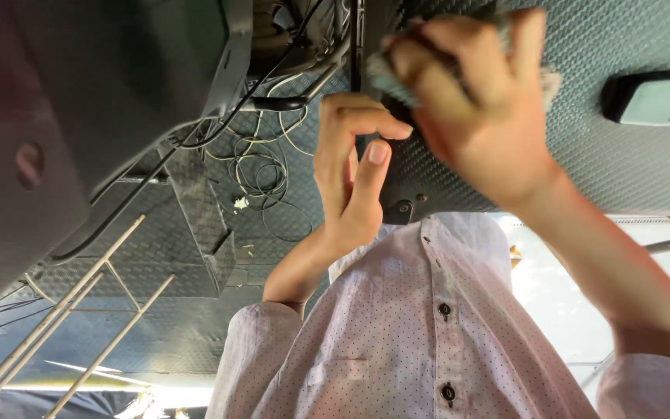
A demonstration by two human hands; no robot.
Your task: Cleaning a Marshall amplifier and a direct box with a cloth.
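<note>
My right hand (482, 101) is raised at the top centre, blurred, with its fingers closed around a small pale grey object (388, 76) that I cannot identify. My left hand (350, 167) is just below and to the left of it. Its fingers are curled, and the index tip touches a dark piece (397, 116) under the right hand. I cannot see whether the left hand grips anything. Both arms come out of the rolled sleeves of my white dotted shirt (420, 341), which fills the bottom centre.
A dark textured mat (622, 171) lies under the hands. A black and grey device (653, 97) rests on it at the right. Loose thin cables (265, 167) coil to the left of the hands, beside a large dark panel (79, 101). Thin metal rods (79, 310) cross the lower left.
</note>
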